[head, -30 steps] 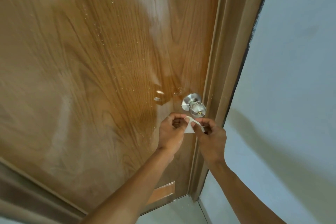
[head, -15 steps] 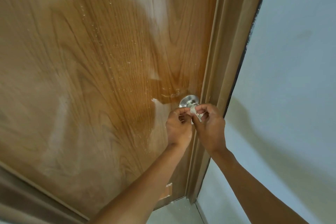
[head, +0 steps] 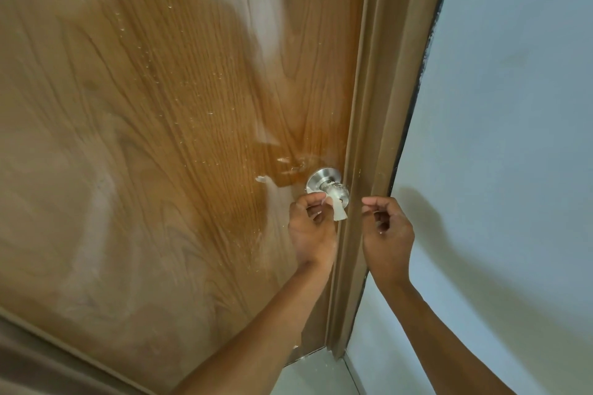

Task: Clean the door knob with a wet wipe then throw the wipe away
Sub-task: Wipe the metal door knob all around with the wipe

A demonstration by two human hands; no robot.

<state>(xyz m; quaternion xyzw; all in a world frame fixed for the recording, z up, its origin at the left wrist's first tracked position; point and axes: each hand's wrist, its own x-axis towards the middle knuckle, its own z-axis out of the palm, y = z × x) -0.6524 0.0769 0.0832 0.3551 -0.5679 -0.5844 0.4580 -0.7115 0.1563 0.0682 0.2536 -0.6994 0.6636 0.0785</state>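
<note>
A round silver door knob [head: 333, 187] sticks out of a wood-grain door [head: 160, 138], close to the door's right edge. A small white wet wipe [head: 339, 212] hangs against the knob's lower front. My left hand [head: 313, 228] pinches the wipe between thumb and fingers just below the knob. My right hand [head: 386, 228] hovers to the right of the knob, in front of the frame, with fingers curled and nothing in them. It is apart from the wipe and the knob.
A brown door frame [head: 362, 170] runs along the door's right side. A pale blue wall [head: 513, 138] fills the right. A strip of light floor [head: 321, 375] shows at the bottom. White specks dot the door.
Both hands held the wipe together below, then at, the knob. Now my right hand has let go and moved right, while my left keeps the wipe on the knob.
</note>
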